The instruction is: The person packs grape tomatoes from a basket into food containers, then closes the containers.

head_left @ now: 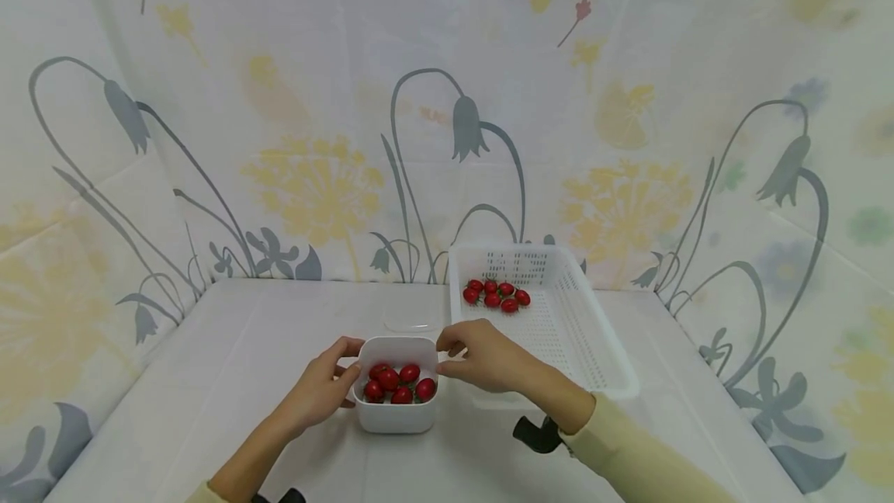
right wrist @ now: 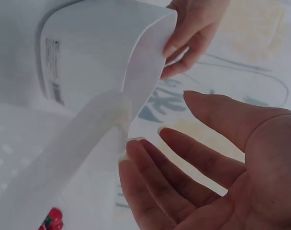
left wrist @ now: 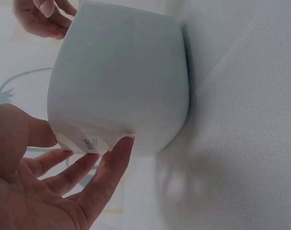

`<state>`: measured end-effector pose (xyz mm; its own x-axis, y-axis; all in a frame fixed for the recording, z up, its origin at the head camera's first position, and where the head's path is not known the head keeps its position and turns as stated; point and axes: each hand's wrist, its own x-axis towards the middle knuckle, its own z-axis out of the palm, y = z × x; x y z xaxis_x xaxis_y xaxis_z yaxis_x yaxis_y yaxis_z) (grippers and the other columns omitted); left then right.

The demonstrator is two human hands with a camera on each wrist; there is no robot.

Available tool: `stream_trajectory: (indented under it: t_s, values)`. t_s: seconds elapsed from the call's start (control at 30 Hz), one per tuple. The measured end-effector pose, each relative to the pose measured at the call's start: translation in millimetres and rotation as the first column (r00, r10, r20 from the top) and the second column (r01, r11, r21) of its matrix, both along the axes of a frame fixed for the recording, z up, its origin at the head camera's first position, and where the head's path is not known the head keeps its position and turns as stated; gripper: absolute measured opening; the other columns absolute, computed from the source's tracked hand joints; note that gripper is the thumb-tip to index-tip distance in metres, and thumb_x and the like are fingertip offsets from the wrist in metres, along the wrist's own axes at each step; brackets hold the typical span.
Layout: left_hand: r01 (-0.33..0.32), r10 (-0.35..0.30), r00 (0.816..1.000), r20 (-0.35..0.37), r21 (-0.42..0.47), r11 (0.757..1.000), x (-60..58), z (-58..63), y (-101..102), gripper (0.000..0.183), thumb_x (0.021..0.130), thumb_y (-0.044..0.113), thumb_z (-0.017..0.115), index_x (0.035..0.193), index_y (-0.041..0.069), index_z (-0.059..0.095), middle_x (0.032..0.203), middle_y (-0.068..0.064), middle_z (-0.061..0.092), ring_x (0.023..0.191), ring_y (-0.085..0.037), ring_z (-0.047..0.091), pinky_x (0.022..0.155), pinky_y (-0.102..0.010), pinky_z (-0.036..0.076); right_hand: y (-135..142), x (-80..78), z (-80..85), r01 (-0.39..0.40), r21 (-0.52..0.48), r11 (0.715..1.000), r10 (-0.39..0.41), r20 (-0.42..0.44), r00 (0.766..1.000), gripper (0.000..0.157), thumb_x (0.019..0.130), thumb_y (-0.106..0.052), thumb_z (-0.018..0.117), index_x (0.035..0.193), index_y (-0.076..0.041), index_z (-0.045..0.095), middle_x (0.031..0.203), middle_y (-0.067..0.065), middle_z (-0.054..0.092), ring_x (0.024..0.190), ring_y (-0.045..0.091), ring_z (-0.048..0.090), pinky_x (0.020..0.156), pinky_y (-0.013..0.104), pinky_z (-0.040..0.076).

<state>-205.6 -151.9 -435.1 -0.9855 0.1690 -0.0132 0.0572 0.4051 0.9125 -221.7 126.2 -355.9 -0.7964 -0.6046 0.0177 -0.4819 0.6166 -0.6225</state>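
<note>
Evidently, in the head view, the step in hand is judged to be the steadying of a white container (head_left: 394,418) between the two hands. Any next move of it is judged to call for an even hold from both sides, with the base kept level so that the cherry tomatoes (head_left: 387,380) inside are not tipped out. The container is found upright between the fingertips of the left hand (head_left: 320,388) and those of the right hand (head_left: 483,355). Beyond the right fingers, and to their right, a white basket (head_left: 606,341) is noted, in which a second group of tomatoes (head_left: 492,300) is gathered at the far left. Behind the container, ahead of the fingers, a clear flat piece (head_left: 410,327) is seen; its nature cannot be told.

In the left wrist view, the left fingers are seen spread and gently bent about the container's side: the thumb is set at the rim, the other fingertips are placed against the wall. A light hold is judged.

In the right wrist view, the right fingers are found loosely bent, with the thumb well apart from them and nothing held between. Their tips are brought close to the container's rim; whether contact is made cannot be told.
</note>
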Motion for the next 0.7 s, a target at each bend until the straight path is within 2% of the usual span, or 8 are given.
stream_trajectory:
  t_s: [0.2,0.37,0.7]
  values:
    - [-0.006,0.007,1.0,0.007,-0.009,1.0,0.5,1.0,0.6,0.031,0.103,0.004,0.054,0.134,0.007,0.056,0.137,-0.02,0.058,0.101,-0.032,0.066,0.065,-0.037,0.064,20.3,-4.9,3.8,0.025,0.024,0.999,-0.025,0.005,1.0,0.023,0.095,-0.019,0.073,0.111,-0.004,0.072,0.11,0.008,0.072,0.105,0.03,0.067,0.089,0.042,0.059]
    - [-0.012,0.012,1.0,0.008,-0.013,1.0,0.7,1.9,0.9,0.03,0.103,0.004,0.054,0.134,0.007,0.056,0.137,-0.02,0.058,0.102,-0.033,0.066,0.065,-0.037,0.064,35.6,-10.4,7.8,0.038,0.056,0.998,-0.038,-0.007,0.999,0.024,0.094,-0.02,0.073,0.111,-0.002,0.072,0.112,0.01,0.072,0.103,0.029,0.068,0.086,0.039,0.06]
    - [-0.009,0.009,1.0,0.011,-0.009,1.0,0.9,2.2,1.2,0.031,0.103,0.004,0.055,0.134,0.007,0.056,0.137,-0.02,0.058,0.102,-0.032,0.066,0.065,-0.037,0.064,62.4,-29.8,14.0,0.127,0.072,0.989,-0.127,-0.012,0.992,0.027,0.093,-0.018,0.074,0.112,0.0,0.071,0.11,0.01,0.072,0.097,0.027,0.07,0.082,0.038,0.061]
